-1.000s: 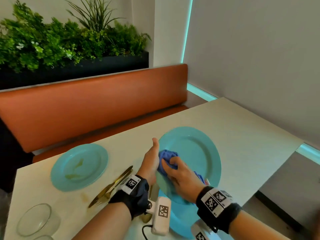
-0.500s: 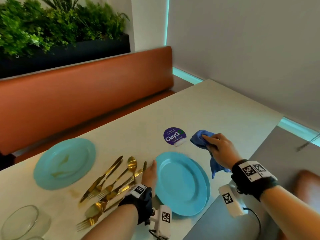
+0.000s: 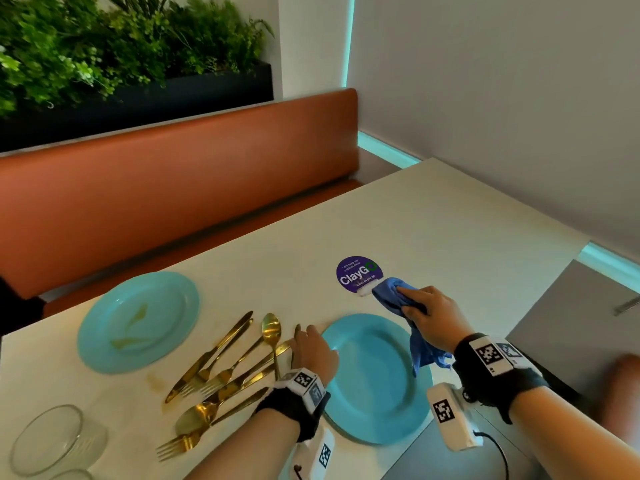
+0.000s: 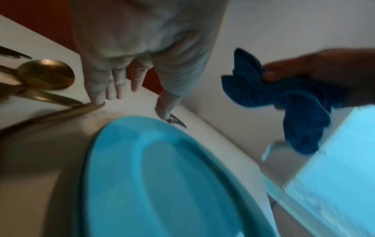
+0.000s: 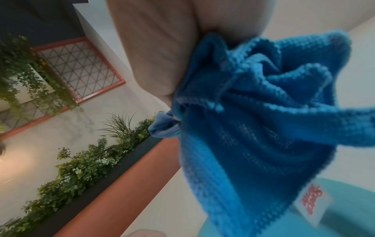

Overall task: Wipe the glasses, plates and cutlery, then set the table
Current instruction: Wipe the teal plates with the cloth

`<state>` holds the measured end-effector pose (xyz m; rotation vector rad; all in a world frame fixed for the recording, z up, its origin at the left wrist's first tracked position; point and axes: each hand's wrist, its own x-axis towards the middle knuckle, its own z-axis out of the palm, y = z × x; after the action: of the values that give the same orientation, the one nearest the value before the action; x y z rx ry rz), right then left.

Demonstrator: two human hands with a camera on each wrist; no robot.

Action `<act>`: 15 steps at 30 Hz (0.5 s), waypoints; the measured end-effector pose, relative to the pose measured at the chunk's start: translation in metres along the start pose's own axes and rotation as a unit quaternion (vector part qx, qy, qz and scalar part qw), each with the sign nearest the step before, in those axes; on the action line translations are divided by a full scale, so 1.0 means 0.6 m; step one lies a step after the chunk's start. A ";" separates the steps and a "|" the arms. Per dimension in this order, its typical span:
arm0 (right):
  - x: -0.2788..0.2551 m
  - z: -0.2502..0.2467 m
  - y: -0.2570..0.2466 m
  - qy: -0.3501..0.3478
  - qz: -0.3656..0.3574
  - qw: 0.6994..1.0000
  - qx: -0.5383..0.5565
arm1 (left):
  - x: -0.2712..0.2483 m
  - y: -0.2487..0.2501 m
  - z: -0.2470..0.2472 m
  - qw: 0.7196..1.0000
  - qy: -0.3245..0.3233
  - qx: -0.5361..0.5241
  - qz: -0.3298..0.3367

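A turquoise plate (image 3: 374, 382) (image 4: 162, 176) lies flat near the table's front edge. My left hand (image 3: 313, 348) (image 4: 129, 89) hovers at its left rim with fingers straight, fingertips by the gold cutlery (image 3: 228, 368) (image 4: 44, 75). My right hand (image 3: 427, 315) grips a bunched blue cloth (image 3: 394, 294) (image 4: 284, 99) (image 5: 253, 120) above the plate's far right rim. A second turquoise plate (image 3: 138, 320), smeared with food, lies at the left. A clear glass (image 3: 52, 441) stands at the bottom left corner.
A round purple ClayGo sticker (image 3: 358, 273) is on the cream table (image 3: 450, 220) just past the cloth. An orange bench (image 3: 156, 202) and a planter with green plants (image 3: 121, 57) run behind the table. A grey wall stands at the right.
The near plate went from tilted up under the cloth to lying flat on the table. My right hand lifted the cloth off it to the right; my left hand let go of the plate.
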<state>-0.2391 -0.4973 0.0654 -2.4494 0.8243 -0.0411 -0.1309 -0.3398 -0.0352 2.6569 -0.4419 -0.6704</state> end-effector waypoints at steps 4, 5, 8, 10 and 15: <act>0.030 0.012 -0.029 -0.025 -0.009 1.000 0.000 | 0.057 -0.040 -0.078 0.984 0.029 -0.138 -0.111; 0.038 0.015 -0.039 -0.030 -0.016 0.999 -0.002 | 0.073 -0.060 -0.104 0.970 0.040 -0.186 -0.150; 0.066 0.026 -0.074 -0.034 -0.039 0.999 -0.004 | 0.119 -0.148 -0.164 0.918 0.062 -0.302 -0.248; 0.083 0.033 -0.093 -0.037 -0.054 0.998 -0.002 | 0.127 -0.208 -0.193 0.885 0.117 -0.339 -0.298; 0.120 0.053 -0.120 -0.067 -0.077 0.995 -0.011 | 0.126 -0.308 -0.199 0.806 0.165 -0.457 -0.338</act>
<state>-0.1348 -0.4748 0.0649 -2.5020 0.5800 0.0743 0.0314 -0.1734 -0.0435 1.8393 0.7911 -0.4043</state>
